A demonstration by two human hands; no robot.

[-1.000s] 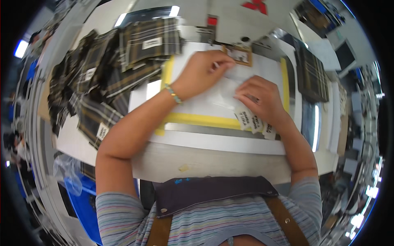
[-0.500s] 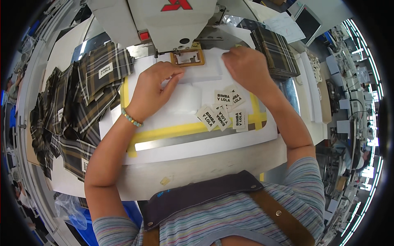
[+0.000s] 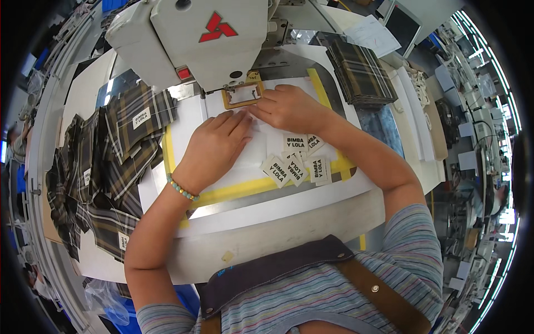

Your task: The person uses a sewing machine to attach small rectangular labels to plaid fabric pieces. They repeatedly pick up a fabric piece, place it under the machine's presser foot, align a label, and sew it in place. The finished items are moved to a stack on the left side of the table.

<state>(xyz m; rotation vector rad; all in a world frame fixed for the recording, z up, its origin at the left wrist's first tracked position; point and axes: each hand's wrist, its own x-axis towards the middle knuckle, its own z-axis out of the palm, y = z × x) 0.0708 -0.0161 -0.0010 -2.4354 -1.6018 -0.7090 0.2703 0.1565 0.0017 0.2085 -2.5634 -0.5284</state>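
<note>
My left hand (image 3: 218, 146) lies flat on the white sheet (image 3: 267, 145), its fingers stretched toward the sewing machine (image 3: 217, 47). Just beyond the fingertips is a brass-coloured rectangular clamp frame (image 3: 227, 100) under the machine head. Beside that frame, my right hand (image 3: 292, 110) is closed with curled fingers. Its fingertips meet near the left hand's, and whatever they pinch is hidden. Several small cream labels (image 3: 295, 142) with dark print lie loosely grouped on the sheet, below my right wrist.
Plaid fabric pieces (image 3: 125, 125), some bearing labels, are heaped at the left. A neat stack of plaid pieces (image 3: 364, 72) stands at the far right, near a paper sheet (image 3: 374, 34) and a monitor (image 3: 401, 28). Yellow tape (image 3: 236, 192) borders the work surface.
My right hand has moved left, from the right of the clamp frame to its near edge. My left hand has turned flatter, its fingers stretching out. The view has shifted slightly.
</note>
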